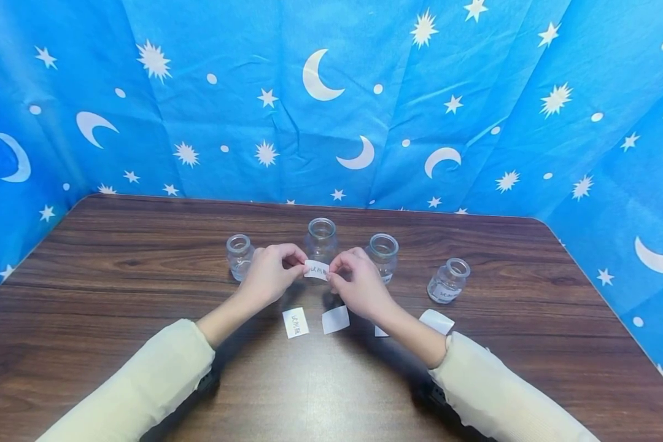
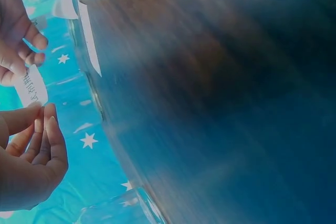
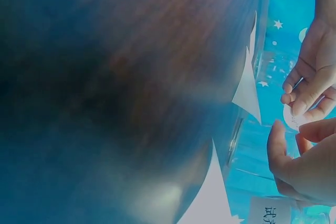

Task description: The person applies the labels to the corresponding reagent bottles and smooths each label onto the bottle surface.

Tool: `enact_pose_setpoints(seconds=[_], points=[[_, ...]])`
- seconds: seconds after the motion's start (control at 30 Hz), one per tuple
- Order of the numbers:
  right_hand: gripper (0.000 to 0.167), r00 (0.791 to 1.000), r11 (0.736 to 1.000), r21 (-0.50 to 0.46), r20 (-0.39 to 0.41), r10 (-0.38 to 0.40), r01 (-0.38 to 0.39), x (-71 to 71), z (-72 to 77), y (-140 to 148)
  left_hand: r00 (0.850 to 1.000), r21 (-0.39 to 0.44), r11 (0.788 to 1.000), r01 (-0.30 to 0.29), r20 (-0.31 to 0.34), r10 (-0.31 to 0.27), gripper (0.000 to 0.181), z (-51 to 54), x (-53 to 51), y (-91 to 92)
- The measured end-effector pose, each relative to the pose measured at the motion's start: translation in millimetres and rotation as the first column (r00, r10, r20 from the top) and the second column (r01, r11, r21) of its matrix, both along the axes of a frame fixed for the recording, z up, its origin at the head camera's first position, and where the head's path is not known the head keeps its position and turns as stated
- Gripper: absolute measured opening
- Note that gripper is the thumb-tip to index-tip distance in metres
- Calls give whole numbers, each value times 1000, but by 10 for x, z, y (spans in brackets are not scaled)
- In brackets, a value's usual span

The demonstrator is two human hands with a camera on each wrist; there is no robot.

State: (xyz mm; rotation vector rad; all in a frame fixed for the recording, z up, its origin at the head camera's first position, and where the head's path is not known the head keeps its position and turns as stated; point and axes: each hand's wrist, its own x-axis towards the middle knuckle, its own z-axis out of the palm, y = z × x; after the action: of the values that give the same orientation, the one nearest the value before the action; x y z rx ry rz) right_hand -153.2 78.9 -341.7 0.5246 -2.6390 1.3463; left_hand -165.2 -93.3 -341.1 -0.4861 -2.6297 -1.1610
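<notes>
A small white paper label with handwritten characters is stretched between both hands, bowed slightly. Its left end is pinched between thumb and finger of my left hand; my right hand pinches the right end. The same label shows its writing in the left wrist view, while in the right wrist view fingers cover most of it. Just behind it stands a clear glass jar. Another glass jar is beside the left hand, and a third jar is partly hidden behind the right hand.
A small jar bearing a written label stands farther right. On the wooden table lie a written paper piece, a blank one, and two others partly covered by the right forearm. A blue star-patterned cloth hangs behind.
</notes>
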Motion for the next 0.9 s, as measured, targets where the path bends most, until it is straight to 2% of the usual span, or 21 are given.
enact_pose_setpoints(seconds=[0.2, 0.4, 0.9], points=[[7, 996, 998, -64, 90, 26, -21, -43, -1, -24, 1000, -32, 999, -19, 2, 19, 6, 4, -9, 13], [7, 985, 995, -98, 172, 13, 5, -79, -11, -38, 1000, -58, 998, -26, 3, 26, 5, 9, -29, 23], [5, 976, 994, -102, 215, -20, 42, -93, 13, -73, 999, -40, 998, -50, 17, 51, 7, 1, -70, 24]])
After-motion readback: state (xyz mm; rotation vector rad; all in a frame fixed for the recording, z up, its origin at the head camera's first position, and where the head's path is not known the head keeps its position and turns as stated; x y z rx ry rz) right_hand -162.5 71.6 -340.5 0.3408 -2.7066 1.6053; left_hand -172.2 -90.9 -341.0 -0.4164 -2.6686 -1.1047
